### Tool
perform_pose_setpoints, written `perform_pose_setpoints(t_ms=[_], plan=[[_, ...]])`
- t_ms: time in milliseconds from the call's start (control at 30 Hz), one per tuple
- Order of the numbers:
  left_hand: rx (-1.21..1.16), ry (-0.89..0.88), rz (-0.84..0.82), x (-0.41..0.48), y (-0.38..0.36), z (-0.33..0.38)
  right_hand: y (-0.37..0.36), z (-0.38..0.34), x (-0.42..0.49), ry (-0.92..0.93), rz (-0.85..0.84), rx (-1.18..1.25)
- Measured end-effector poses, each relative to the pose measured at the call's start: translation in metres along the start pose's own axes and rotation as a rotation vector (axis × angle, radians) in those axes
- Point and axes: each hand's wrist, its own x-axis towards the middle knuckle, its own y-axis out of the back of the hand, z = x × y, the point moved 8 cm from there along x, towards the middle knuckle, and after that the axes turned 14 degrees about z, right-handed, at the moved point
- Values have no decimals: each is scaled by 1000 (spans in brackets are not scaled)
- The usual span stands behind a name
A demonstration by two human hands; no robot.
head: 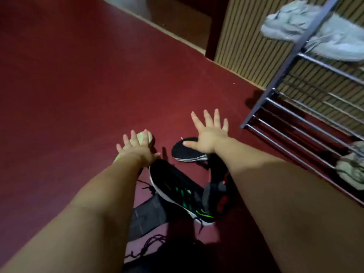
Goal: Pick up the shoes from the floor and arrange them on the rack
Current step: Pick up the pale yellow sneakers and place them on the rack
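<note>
Shoes [177, 189] beneath splayed left hand [136, 148], right hand [209, 134]

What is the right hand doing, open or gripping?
Open. The right hand has all its fingers spread straight, curled round nothing; whether its thumb touches the black shoe cannot be told.

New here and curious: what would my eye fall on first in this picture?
Two bare arms reach down, left hand and right hand spread open; between them lies a green-striped black shoe on the red floor. At right stands a metal rack, grey shoes on top.
</note>
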Motion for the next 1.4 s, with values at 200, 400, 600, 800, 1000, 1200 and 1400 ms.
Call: perform_pose_setpoints(t_ms=[200,400,600,800,1000,1200,1400], plan=[[66,92,-79,18,-49,-54,-60,-29,18,50,-76,-38],[30,142,-173,27,-83,-79,-98,-30,30,86,-126,-43],[-34,209,-32,41,-85,-87,-112,-24,37,100,-147,-23],[-176,244,111,54,-46,-81,-107,-10,38,105,-115,22],[-290,53,226,59,13,-35,-77,6,36,104,-27,42],[-188,-389,216,29,42,65,-33,42,20,150,101,-32],[-160,-799,93,-36,24,173,-26,111,-25,217,50,-162]])
